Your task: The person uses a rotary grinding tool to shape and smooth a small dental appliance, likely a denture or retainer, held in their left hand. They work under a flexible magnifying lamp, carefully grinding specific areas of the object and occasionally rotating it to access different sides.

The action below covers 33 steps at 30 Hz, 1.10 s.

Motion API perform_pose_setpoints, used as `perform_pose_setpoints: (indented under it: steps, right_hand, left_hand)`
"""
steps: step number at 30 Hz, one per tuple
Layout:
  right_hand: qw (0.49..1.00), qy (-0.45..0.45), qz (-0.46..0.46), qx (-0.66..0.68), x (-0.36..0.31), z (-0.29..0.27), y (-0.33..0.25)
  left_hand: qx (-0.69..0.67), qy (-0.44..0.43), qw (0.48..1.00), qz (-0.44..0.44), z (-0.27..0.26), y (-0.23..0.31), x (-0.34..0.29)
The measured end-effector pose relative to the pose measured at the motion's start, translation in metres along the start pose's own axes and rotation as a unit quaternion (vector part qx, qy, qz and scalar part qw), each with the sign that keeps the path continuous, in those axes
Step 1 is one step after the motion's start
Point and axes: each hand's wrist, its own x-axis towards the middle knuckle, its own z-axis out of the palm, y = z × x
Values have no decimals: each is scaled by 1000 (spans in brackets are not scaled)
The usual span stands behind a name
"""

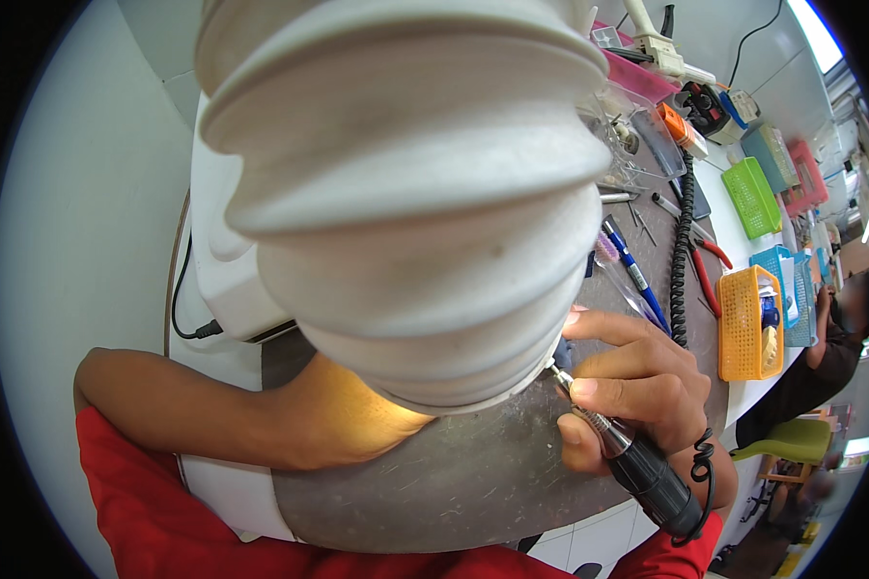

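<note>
Hose (415, 222), held handpiece (655, 482), yellow basket (740, 338), blue item (770, 315) inside

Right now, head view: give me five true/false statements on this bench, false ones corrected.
1. The right hand grips a black-and-silver handpiece. True.
2. The sleeves are green. False: the red sleeves show at both arms.
3. The white ribbed hose hides most of the left hand. True.
4. A blue pen lies left of the orange basket. True.
5. That basket holds pliers. False: the red-handled pliers lie outside it.
</note>
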Motion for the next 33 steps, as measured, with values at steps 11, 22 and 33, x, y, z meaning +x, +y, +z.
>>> perform_pose_setpoints:
  steps: [11,22,33]
  right_hand:
    - [1000,-1,10,4,-1,-2,-1]
    - [1000,3,2,3,0,0,1]
    - [1000,2,0,7,0,-1,1]
  left_hand:
    - [-2,-7,1000,19,1,-5,2]
    - [3,0,1000,18,2,-2,1]
    - [59,-19,998,23,-2,5,-1]
